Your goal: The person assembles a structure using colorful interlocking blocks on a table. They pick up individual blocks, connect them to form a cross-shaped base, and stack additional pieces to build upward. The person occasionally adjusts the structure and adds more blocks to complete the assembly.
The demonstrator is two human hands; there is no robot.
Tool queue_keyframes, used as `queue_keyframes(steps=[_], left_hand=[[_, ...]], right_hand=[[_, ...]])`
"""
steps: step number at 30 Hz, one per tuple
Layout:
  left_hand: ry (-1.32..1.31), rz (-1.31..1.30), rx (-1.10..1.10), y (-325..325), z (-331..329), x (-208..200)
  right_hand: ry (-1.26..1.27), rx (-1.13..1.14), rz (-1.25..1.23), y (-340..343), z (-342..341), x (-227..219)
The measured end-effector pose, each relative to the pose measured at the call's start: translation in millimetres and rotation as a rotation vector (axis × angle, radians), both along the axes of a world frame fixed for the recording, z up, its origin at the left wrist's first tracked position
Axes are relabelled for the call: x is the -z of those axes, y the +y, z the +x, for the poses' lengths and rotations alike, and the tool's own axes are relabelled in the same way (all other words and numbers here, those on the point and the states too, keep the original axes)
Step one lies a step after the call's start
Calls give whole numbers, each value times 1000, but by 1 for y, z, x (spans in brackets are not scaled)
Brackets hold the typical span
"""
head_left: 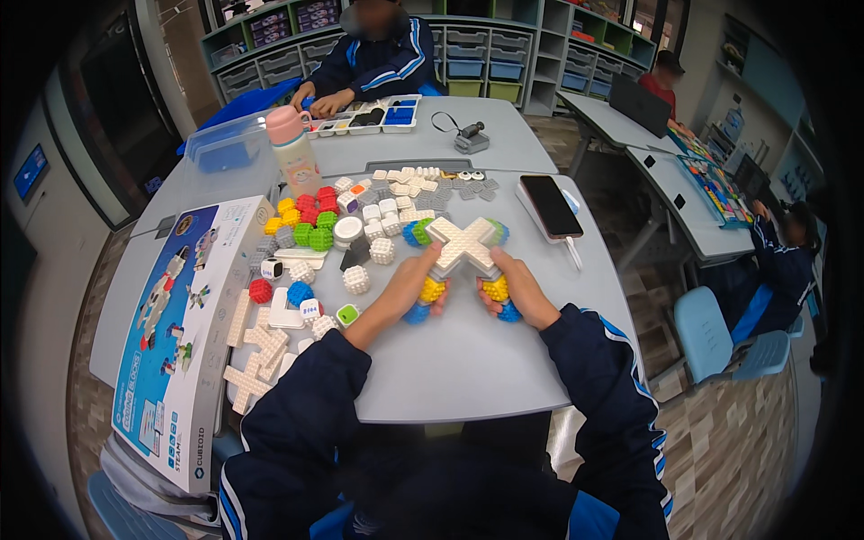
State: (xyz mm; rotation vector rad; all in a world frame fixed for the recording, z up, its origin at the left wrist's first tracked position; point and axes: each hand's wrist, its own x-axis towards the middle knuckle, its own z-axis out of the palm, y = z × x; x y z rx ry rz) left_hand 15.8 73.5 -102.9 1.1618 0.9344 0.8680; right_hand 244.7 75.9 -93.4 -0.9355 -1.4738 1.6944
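Observation:
A white X-shaped studded block [464, 245] forms the top of a building-block model above the near middle of the table. My left hand [412, 286] closes round its near left arm, thumb on top, fingers beside a yellow block [433, 290]. The near right arm is in my right hand [524, 290], by another yellow block [494, 288]. Blue blocks [417, 313] show below the yellow ones. Green and blue blocks [418, 233] sit under the far arms. The model's underside is hidden.
Loose red blocks [317, 207], white cubes [356, 280] and flat white pieces [250, 378] lie left of my hands. A kit box [171, 333] stands at the left edge, a pink-capped bottle [293, 160] behind. A phone [551, 205] lies right. Across the table, a person handles a parts tray [364, 119].

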Motion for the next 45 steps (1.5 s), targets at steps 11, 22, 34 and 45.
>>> queue_keyframes(steps=[11,22,34,45], left_hand=[[13,76,-21,-5,0,-1],[17,8,-63,4,-3,-2],[68,-74,-29,6,-29,-29],[75,-63,57,10,-39,-27]], right_hand=[[21,-5,1,-1,-1,4],[-25,-46,96,6,4,-7],[-630,-182,1062,-19,9,-34],[-577,-91,1053,-23,5,-24]])
